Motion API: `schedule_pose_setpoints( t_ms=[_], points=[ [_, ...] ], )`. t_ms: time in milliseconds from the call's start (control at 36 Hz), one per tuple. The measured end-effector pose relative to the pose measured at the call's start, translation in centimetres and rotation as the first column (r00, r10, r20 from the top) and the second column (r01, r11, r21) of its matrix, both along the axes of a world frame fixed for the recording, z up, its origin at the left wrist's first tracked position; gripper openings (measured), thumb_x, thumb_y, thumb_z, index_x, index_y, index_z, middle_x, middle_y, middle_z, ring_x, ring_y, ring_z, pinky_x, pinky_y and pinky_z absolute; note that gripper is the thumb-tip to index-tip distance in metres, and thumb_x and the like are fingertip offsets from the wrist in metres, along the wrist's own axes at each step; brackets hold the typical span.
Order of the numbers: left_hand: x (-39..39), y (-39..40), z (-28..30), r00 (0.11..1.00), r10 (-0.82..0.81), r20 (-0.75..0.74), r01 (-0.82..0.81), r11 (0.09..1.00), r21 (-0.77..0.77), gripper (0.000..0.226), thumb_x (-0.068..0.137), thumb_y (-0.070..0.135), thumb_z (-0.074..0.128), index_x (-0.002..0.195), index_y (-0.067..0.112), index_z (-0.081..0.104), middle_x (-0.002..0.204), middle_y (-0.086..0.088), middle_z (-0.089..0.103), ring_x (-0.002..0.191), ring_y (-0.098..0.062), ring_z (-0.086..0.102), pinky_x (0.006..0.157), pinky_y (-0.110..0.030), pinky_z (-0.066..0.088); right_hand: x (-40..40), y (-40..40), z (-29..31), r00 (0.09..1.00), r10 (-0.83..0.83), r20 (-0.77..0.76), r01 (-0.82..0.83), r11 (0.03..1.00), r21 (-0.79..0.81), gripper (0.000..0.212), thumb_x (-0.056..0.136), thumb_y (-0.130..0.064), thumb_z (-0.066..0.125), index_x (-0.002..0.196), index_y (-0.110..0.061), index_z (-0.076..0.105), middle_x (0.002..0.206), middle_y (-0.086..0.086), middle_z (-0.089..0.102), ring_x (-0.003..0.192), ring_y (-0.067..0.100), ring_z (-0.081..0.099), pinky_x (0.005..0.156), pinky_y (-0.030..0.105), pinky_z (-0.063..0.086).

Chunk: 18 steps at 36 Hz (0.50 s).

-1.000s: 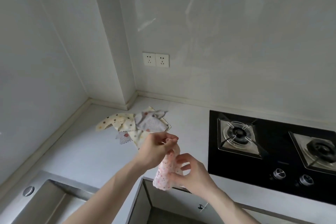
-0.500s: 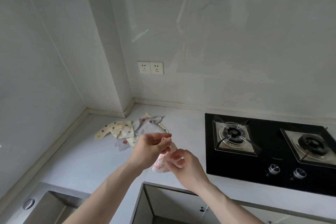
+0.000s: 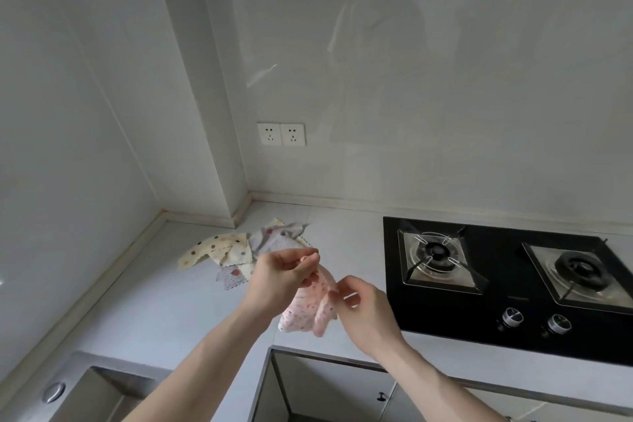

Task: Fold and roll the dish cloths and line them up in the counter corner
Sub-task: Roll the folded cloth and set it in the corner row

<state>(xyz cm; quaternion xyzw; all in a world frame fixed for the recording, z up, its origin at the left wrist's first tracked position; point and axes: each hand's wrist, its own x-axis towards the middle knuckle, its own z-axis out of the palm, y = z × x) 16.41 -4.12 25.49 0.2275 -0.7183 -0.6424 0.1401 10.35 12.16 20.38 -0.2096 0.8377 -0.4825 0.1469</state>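
A pink dotted dish cloth (image 3: 310, 307) hangs bunched in the air above the front edge of the pale worktop (image 3: 144, 305), held between two bare hands. The left hand (image 3: 282, 276) pinches the cloth's upper end, its grip closed on the fabric with fingers curled. The right hand (image 3: 366, 310), lower and just to the right, grasps the cloth's side edge between thumb and fingertips. Behind the left hand, farther toward the wall corner, a loose pile of cream and grey spotted cloths (image 3: 236, 248) lies flat on the worktop. To the right of both hands sits a black gas hob (image 3: 507, 288) with two burners. Below and left of the left forearm is a steel sink (image 3: 92, 394). A double wall socket (image 3: 281, 134) is above the pile.
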Motion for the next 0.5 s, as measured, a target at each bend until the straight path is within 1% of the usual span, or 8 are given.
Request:
schedule_pose_setpoints(
  t_ms=[56,111,167,222,306,389,444,500],
  points=[
    [0.3,-0.4,0.0,1.000,-0.015,0.016,0.016,1.000,-0.015,0.024,0.092,0.020,0.074,0.112,0.006,0.075,0.078,-0.008,0.077,0.069,-0.014,0.069,0.068,-0.021,0.057,-0.5,0.8,0.2,1.000,0.008,-0.009,-0.008,0.999,-0.031,0.019,0.096,-0.029,0.062,0.077,-0.026,0.063,0.079,-0.012,0.071,0.076,0.004,0.066,0.069,0.024,0.053],
    [0.4,-1.1,-0.1,0.997,-0.042,0.062,0.048,0.994,-0.101,0.023,0.093,0.021,0.073,0.112,0.009,0.076,0.075,-0.001,0.076,0.065,-0.006,0.066,0.065,-0.017,0.054,-1.1,1.5,0.6,1.000,0.010,-0.013,-0.011,0.999,-0.051,0.019,0.098,-0.028,0.060,0.079,-0.023,0.063,0.079,-0.009,0.071,0.073,0.003,0.064,0.067,0.020,0.048],
    [0.6,-1.8,-0.3,0.986,-0.085,0.140,0.126,0.941,-0.315,0.017,0.097,0.023,0.068,0.110,0.017,0.077,0.078,0.011,0.074,0.059,0.006,0.061,0.059,-0.010,0.047,-1.8,2.3,0.9,1.000,0.004,-0.013,-0.005,0.997,-0.074,0.021,0.100,-0.024,0.056,0.081,-0.020,0.059,0.074,-0.004,0.069,0.063,0.003,0.060,0.060,0.017,0.044],
    [0.7,-2.4,-0.5,0.970,-0.124,0.210,0.217,0.832,-0.511,0.017,0.100,0.023,0.062,0.106,0.023,0.078,0.086,0.020,0.072,0.066,0.010,0.062,0.060,-0.007,0.044,-2.5,2.9,1.2,1.000,0.001,0.006,-0.001,0.993,-0.115,0.021,0.102,-0.020,0.053,0.082,-0.016,0.054,0.064,-0.001,0.061,0.053,0.006,0.053,0.054,0.021,0.042],
    [0.6,-2.7,-1.2,0.942,-0.161,0.295,0.314,0.734,-0.603,0.022,0.102,0.022,0.055,0.100,0.025,0.076,0.092,0.019,0.071,0.080,0.000,0.064,0.068,-0.013,0.046,-3.5,3.4,1.4,1.000,0.026,-0.007,-0.027,0.996,-0.081,0.020,0.103,-0.022,0.049,0.084,-0.019,0.051,0.061,-0.002,0.054,0.050,0.009,0.046,0.051,0.028,0.041],
    [0.2,-2.8,-2.5,0.928,-0.185,0.323,0.366,0.623,-0.692,0.024,0.103,0.018,0.050,0.091,0.020,0.070,0.087,0.012,0.065,0.078,-0.008,0.057,0.069,-0.022,0.042,-4.0,3.5,1.2,0.997,0.064,-0.041,-0.064,0.998,0.016,0.018,0.104,-0.028,0.047,0.088,-0.022,0.052,0.062,-0.005,0.058,0.048,0.006,0.046,0.053,0.027,0.040],
    [0.1,-2.6,-3.5,0.926,-0.195,0.322,0.373,0.596,-0.711,0.028,0.104,0.015,0.044,0.080,0.020,0.058,0.084,0.007,0.058,0.076,-0.012,0.051,0.072,-0.027,0.037,-4.2,3.7,0.7,0.995,0.087,-0.058,-0.083,0.994,0.071,0.018,0.103,-0.034,0.049,0.088,-0.026,0.053,0.061,-0.004,0.056,0.048,0.007,0.042,0.054,0.031,0.036],
    [-0.1,-2.6,-4.4,0.939,-0.182,0.292,0.341,0.611,-0.714,0.031,0.106,0.016,0.040,0.078,0.019,0.052,0.083,0.005,0.052,0.078,-0.015,0.048,0.073,-0.031,0.037,-4.4,4.1,0.1,0.992,0.120,-0.036,-0.116,0.989,0.091,0.022,0.097,-0.045,0.056,0.085,-0.026,0.053,0.059,-0.003,0.051,0.049,0.010,0.038,0.054,0.032,0.032]
  ],
)
